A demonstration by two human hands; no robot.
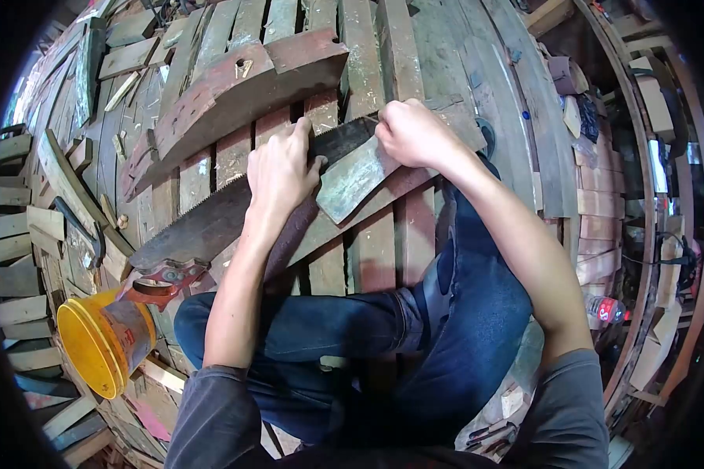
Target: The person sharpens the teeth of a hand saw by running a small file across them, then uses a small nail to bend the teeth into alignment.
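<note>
A handsaw [203, 221] lies slantwise across my lap, its toothed edge facing away from me and its red handle [168, 280] at the lower left. My left hand [280, 168] is closed on the middle of the blade, thumb toward the right. At the blade's far right end my right hand [414, 133] is curled shut; its fingers hide the tip. Beneath the blade, between my hands, is a short weathered wood piece [357, 178]. A longer plank [399, 184] runs under it. Just beyond the teeth lies a thick curved reddish timber [242, 86].
A yellow bucket [94, 344] lies tipped near the saw handle. Curved wood [74, 184] and a dark curved tool [82, 227] lie at left, with stacked offcuts beyond. The slatted floor [360, 55] has gaps. A plastic bottle [606, 309] is at right.
</note>
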